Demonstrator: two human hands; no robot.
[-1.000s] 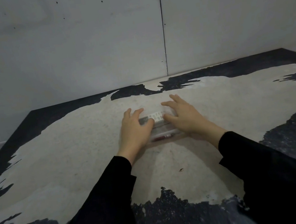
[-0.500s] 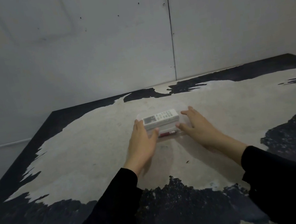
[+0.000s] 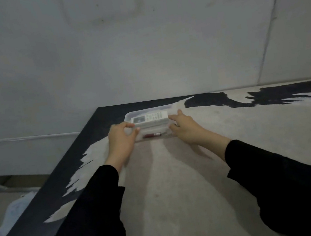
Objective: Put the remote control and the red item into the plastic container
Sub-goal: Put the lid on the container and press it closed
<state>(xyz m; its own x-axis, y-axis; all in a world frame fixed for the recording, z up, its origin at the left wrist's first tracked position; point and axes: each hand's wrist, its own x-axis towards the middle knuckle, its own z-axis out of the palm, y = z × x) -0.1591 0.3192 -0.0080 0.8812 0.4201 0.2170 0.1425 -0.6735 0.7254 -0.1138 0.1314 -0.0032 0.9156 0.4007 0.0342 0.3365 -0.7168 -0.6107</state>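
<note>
A clear plastic container (image 3: 146, 111) sits near the table's far left corner. A white remote control (image 3: 150, 118) lies lengthwise inside it, and the red item (image 3: 150, 135) lies below it toward the near wall. My left hand (image 3: 120, 141) grips the container's left end with curled fingers. My right hand (image 3: 185, 128) presses against its right end, fingers stretched forward.
The table (image 3: 180, 184) is black with a large worn pale patch; its left edge (image 3: 45, 182) drops off to the floor. A grey wall (image 3: 140, 49) stands right behind the container.
The container with the remote and red item has been slid away from me toward the far left corner, both hands moving with it. My view has swung left.
</note>
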